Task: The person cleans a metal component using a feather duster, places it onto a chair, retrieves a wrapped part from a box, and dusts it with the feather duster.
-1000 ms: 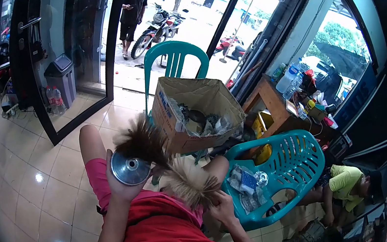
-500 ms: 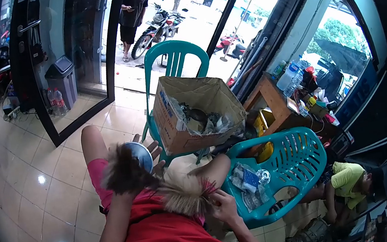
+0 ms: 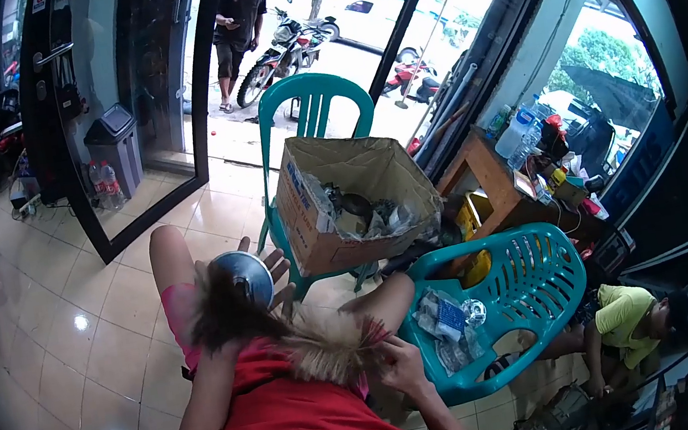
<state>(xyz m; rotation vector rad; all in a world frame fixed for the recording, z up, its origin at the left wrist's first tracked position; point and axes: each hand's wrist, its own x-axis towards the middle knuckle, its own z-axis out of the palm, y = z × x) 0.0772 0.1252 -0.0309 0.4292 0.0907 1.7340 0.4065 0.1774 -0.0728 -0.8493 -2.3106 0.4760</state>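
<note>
head view: left of centre in the frame, the metal disc (image 3: 255, 268) lay against the left hand (image 3: 279, 270), whose fingers were spread apart, so a hard push from the feather duster (image 3: 323, 348) could have tipped it off. the right hand (image 3: 402, 367), lower centre, had its fingers clamped on the feather duster. dark feathers (image 3: 221, 313) hid part of the disc and the left palm; the grip there was unclear.

Apparently a workshop, with motorcycles (image 3: 280, 58) and boxed parts (image 3: 353, 207).
</note>
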